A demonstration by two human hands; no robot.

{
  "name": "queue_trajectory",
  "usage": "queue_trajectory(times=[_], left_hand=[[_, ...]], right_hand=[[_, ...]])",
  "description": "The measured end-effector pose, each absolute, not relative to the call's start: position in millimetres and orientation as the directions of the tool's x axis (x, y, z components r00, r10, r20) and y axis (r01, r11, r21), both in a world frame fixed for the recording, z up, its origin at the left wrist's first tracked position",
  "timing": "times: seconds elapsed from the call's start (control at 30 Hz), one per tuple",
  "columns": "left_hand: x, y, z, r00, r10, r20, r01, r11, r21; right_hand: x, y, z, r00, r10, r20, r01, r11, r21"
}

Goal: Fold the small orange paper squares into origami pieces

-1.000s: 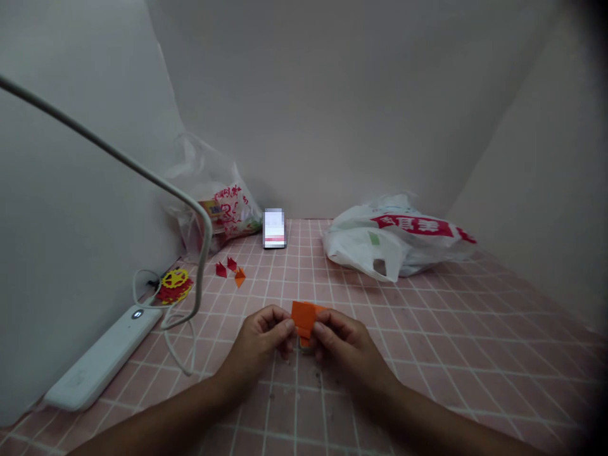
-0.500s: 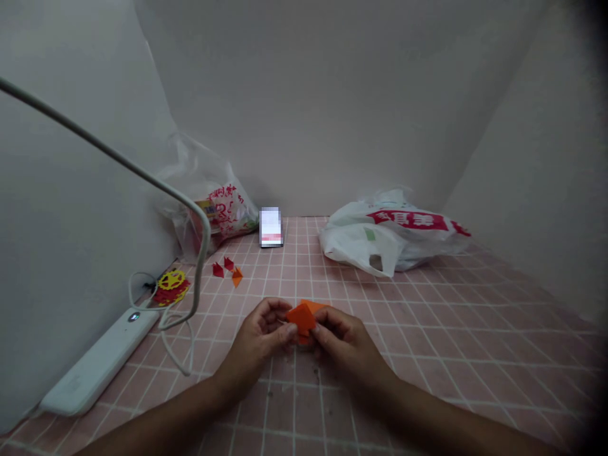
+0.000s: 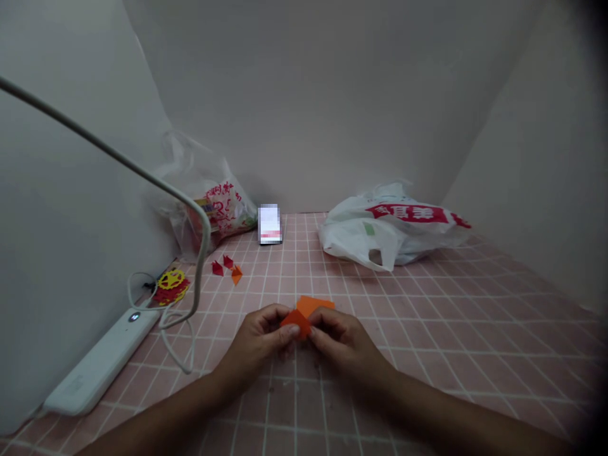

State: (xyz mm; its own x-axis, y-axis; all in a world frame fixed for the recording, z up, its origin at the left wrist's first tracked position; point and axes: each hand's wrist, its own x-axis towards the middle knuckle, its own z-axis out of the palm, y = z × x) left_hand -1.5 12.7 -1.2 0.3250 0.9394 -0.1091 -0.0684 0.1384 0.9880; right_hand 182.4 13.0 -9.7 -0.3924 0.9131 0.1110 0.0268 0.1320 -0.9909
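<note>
A small folded orange paper (image 3: 299,322) is pinched between my two hands, near the middle of the table. My left hand (image 3: 266,332) grips its left side, with the thumb across the front. My right hand (image 3: 342,339) holds its right corner between thumb and fingers. Just behind them lies a lighter orange sheet of paper (image 3: 314,305), partly hidden by the folded piece and my right fingers. Farther left on the table rest two small red folded papers (image 3: 217,268) and a small orange folded paper (image 3: 237,274).
A white power strip (image 3: 102,364) with a looping cable (image 3: 192,310) lies at left, beside red and yellow cutout pieces (image 3: 171,286). Plastic bags stand at back left (image 3: 223,212) and back right (image 3: 380,234). A lit phone (image 3: 270,224) leans upright at the back. Pink tiled cloth (image 3: 427,354) covers the table.
The folded orange paper has been lowered and tilted slightly to the left in my hands. More of the orange sheet behind it now shows. The camera view has shifted slightly.
</note>
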Motion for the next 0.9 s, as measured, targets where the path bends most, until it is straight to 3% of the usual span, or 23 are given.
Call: queue_trajectory(times=[0.17,0.37,0.53,0.73,0.9], left_hand=[[-1.1,11.5,-1.9,0.333,0.934,-0.132,-0.026,0.149,0.988],[2.0,8.3,0.3,0.302,0.947,-0.106,0.001,0.111,0.994],[5.0,6.2,-0.5,0.267,0.959,-0.098,-0.034,0.111,0.993],[5.1,4.2,3.3,0.228,0.974,-0.02,0.02,0.016,1.0],[5.4,4.0,2.0,0.242,0.97,-0.003,0.028,-0.004,1.0]], right_hand=[[181.8,13.0,-11.8,-0.38,0.918,0.117,0.076,0.157,-0.985],[177.2,12.0,-19.1,-0.286,0.945,0.158,-0.063,0.146,-0.987],[179.9,7.9,-12.0,-0.385,0.91,0.154,-0.146,0.105,-0.984],[181.3,9.6,-11.6,-0.282,0.913,0.295,0.047,0.32,-0.946],[180.0,10.0,-12.5,-0.293,0.911,0.289,0.019,0.308,-0.951]])
